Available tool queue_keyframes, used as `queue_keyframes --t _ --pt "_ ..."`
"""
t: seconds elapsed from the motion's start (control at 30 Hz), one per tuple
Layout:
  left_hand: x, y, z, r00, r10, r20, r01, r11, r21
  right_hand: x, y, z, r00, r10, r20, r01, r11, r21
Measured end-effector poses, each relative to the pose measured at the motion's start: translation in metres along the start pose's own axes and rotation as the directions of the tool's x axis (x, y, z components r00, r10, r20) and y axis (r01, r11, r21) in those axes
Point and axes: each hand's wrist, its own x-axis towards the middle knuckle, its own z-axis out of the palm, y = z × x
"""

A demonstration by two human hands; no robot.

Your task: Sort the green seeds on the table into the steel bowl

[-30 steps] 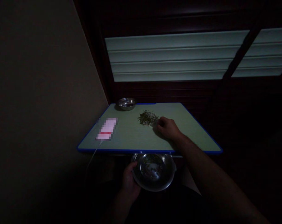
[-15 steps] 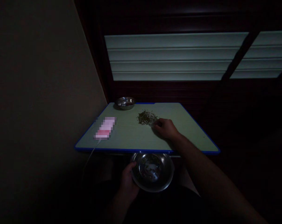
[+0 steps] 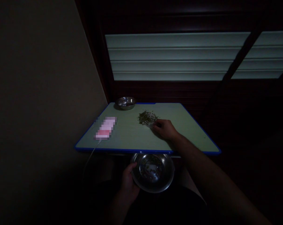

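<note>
My left hand [image 3: 129,182] grips the left rim of a shiny metal bowl [image 3: 166,184], thumb on top. The bowl sits tilted just below the front edge of the low table [image 3: 125,137], and its inside shows small specks and reflections. My right hand [image 3: 165,128] rests on the tabletop with its fingers pinched together, at the near right edge of a pile of small green and brown grains [image 3: 146,118]. Something pale and thin shows at these fingertips; the dim light hides what it is.
A smaller metal bowl [image 3: 125,103] stands at the table's back left corner. A phone with a blurred screen [image 3: 106,127] lies on the left side, and its white cable [image 3: 91,156] hangs over the front edge. A wall is on the left; dark louvred panels [image 3: 169,56] stand behind.
My right hand has shifted slightly left at the edge of the pile, its fingers still pinched. The left hand and the bowl keep their place.
</note>
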Motion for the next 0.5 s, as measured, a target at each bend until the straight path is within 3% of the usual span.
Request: queue_keyframes --t 0.33,0.5 --pt "0.0005 0.0009 0.0009 1.0 -0.002 0.0 0.002 1.0 -0.005 0.0006 -0.001 -0.0047 0.994 0.086 -0.074 -0.096 0.983 -0.157" --pt "-0.0003 0.002 0.0012 1.0 -0.016 -0.007 0.017 1.0 0.012 0.0012 0.0002 -0.0038 0.997 0.023 -0.074 -0.033 0.99 -0.135"
